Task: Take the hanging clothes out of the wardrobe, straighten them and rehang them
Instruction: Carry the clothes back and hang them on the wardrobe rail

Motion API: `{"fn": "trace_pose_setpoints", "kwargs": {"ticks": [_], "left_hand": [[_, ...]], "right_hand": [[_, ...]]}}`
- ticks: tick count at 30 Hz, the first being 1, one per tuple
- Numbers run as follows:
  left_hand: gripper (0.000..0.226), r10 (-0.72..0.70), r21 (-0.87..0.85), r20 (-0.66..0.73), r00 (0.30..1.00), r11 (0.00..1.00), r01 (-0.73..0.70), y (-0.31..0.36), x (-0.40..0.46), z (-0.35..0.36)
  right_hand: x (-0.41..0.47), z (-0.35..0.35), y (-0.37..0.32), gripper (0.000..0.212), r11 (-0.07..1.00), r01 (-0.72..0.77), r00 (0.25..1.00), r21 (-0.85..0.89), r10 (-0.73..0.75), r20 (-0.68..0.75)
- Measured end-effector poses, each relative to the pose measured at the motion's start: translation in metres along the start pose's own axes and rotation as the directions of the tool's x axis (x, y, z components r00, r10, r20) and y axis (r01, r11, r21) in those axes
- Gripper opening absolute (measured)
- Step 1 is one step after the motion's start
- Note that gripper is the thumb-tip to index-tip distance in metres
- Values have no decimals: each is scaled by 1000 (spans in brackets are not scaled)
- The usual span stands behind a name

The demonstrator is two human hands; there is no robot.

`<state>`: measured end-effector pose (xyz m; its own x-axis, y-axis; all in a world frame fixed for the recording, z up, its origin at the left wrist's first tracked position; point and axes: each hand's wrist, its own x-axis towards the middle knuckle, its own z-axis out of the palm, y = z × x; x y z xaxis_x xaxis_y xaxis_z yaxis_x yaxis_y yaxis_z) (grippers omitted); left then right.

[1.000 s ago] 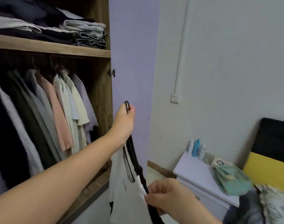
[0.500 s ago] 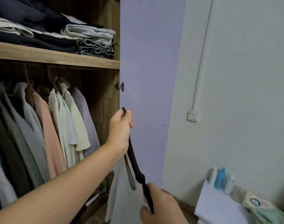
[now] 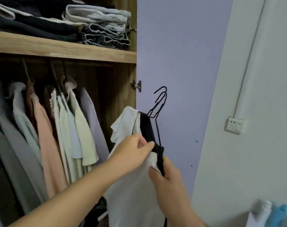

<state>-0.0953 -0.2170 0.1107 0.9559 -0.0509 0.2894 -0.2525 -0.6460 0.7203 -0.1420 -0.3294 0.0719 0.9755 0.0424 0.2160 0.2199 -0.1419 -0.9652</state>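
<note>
1. In front of the open wardrobe [image 3: 123, 89], two black hangers [image 3: 158, 110] carry a white garment [image 3: 131, 185].
2. Left hand [image 3: 133, 153] pinches the garment's shoulder.
3. Right hand [image 3: 167, 174] grips the hangers' lower end with the cloth.

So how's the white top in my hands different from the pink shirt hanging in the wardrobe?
The white top is outside the wardrobe, held by the left hand and right hand; the pink shirt hangs inside from the rail, untouched. The white top sits bunched and askew on its black hanger, while the pink shirt drapes straight down, packed between other clothes. Both are light-coloured garments on hangers.
</note>
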Motion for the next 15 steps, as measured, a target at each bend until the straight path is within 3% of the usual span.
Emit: {"fn": "trace_pose_setpoints", "kwargs": {"ticks": [2,4,7,11,15], "left_hand": [[21,-27,-152,140,990,987,48,-3,11,9],[23,-24,-263,159,987,963,66,-5,26,17],[6,-83,-422,68,994,901,104,-13,50,23],[36,-275,-599,-15,961,772,212,-34,81,29],[43,-359,-696,-55,932,683,222,-52,115,25]], "right_hand": [[32,-5,6,17,999,45,998,-22,-44,48],[63,-9,13,17,994,101,991,-51,-96,97],[105,-11,20,29,983,168,972,-77,-152,181],[154,0,26,28,989,124,932,81,-144,332],[196,16,36,38,964,19,883,265,-141,448]]}}
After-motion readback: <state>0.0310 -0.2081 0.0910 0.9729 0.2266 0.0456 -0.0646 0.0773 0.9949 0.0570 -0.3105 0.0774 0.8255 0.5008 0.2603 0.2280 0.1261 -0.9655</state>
